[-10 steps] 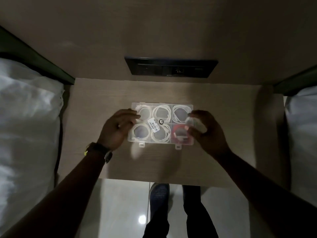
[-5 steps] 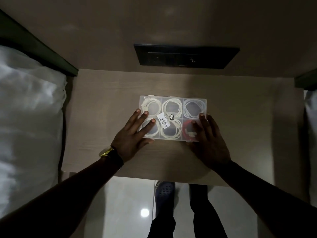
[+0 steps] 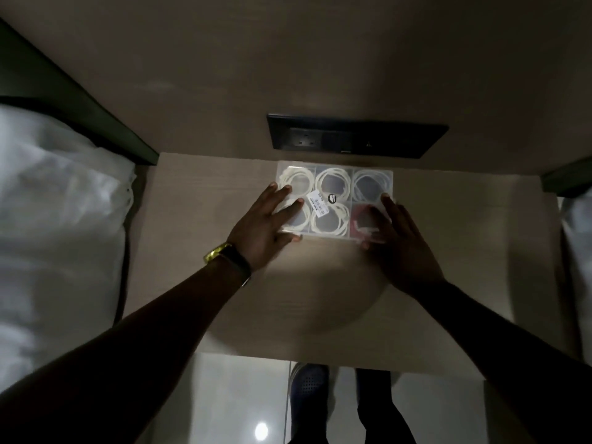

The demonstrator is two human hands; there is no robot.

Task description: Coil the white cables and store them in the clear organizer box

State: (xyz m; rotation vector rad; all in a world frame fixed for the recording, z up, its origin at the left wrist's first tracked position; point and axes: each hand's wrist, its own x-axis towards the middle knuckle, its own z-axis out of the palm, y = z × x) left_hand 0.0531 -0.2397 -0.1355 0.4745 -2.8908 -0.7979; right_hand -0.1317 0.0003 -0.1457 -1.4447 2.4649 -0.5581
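I see the clear organizer box [image 3: 335, 200] lying flat on the counter [image 3: 448, 251], toward 12 o'clock, just short of the dark socket panel [image 3: 355, 136] on the wall. Its lid looks shut, with a white sticker [image 3: 318, 205] on top. The box has six compartments in two rows. Five hold coiled white cables [image 3: 333, 184]; the one at 4 o'clock holds something red [image 3: 360, 221], which I cannot identify. My left hand [image 3: 266, 225] lies flat and spread over the box's 8 o'clock corner, fingers extended on the lid, gripping nothing. My right hand [image 3: 400, 241] is likewise flat and open, fingers resting over the red compartment at the box's 4 o'clock corner. A gold watch [image 3: 221, 251] sits on the left wrist. White bedding [image 3: 57, 219] lies at 9 o'clock.
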